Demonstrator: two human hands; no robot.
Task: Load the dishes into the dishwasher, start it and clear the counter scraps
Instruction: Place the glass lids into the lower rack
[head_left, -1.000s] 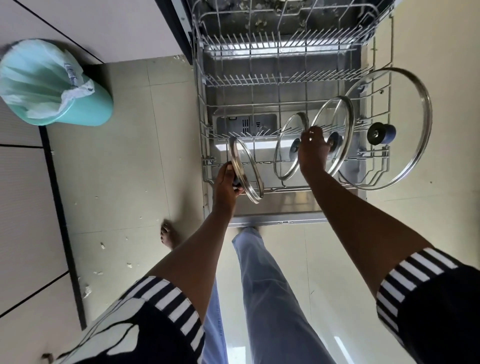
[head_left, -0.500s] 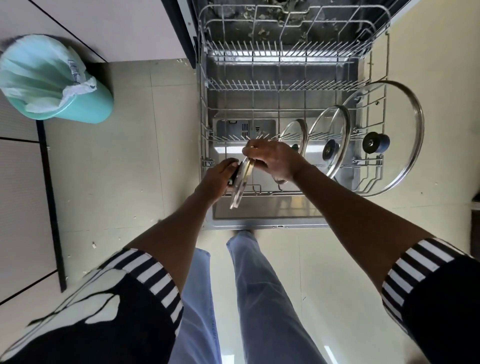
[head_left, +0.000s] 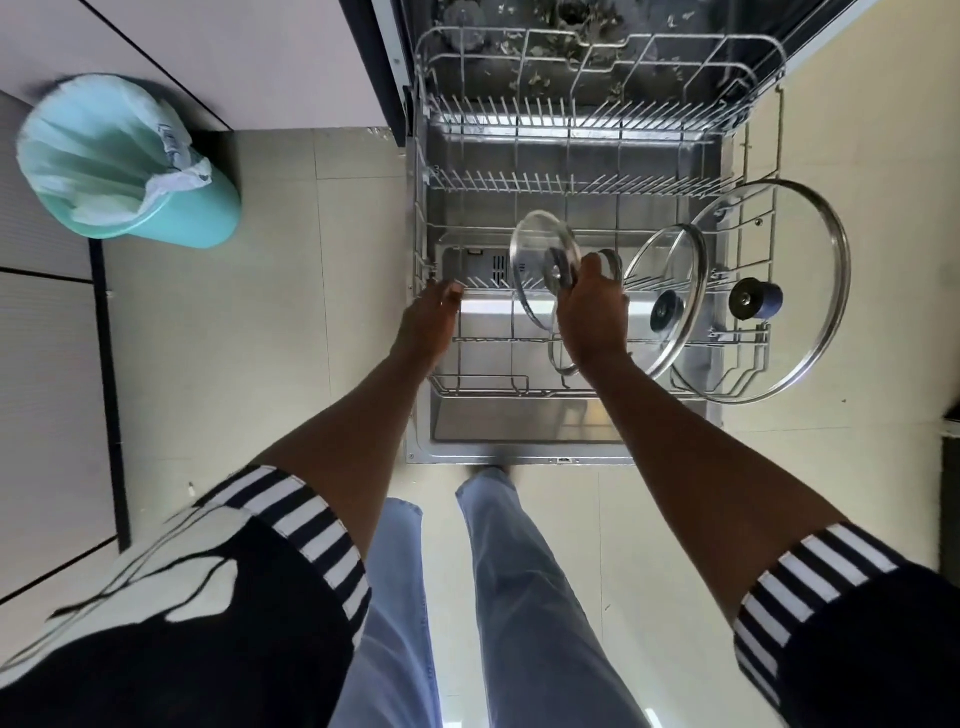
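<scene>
The dishwasher's lower rack (head_left: 431, 182) is pulled out over the open door (head_left: 519, 431). My right hand (head_left: 592, 317) grips a small glass lid (head_left: 540, 249) by its knob, holding it tilted above the middle of the rack. My left hand (head_left: 431, 322) holds nothing; its fingertips are at the rack's left front wires. On the right side of the rack a large glass lid (head_left: 795, 249) and a medium glass lid (head_left: 675, 270) stand on edge. Another small lid (head_left: 563, 366) stands behind my right hand, mostly hidden.
A teal bin (head_left: 208, 218) with a pale liner stands on the tiled floor to the left. Small scraps lie on the floor near a dark floor strip (head_left: 109, 364). Food debris speckles the dishwasher tub (head_left: 571, 47) at the top. My legs are in front of the door.
The small lid passed from my left hand to my right, which lifted it and turned its face upward. My left hand let go and moved left to the rack's edge.
</scene>
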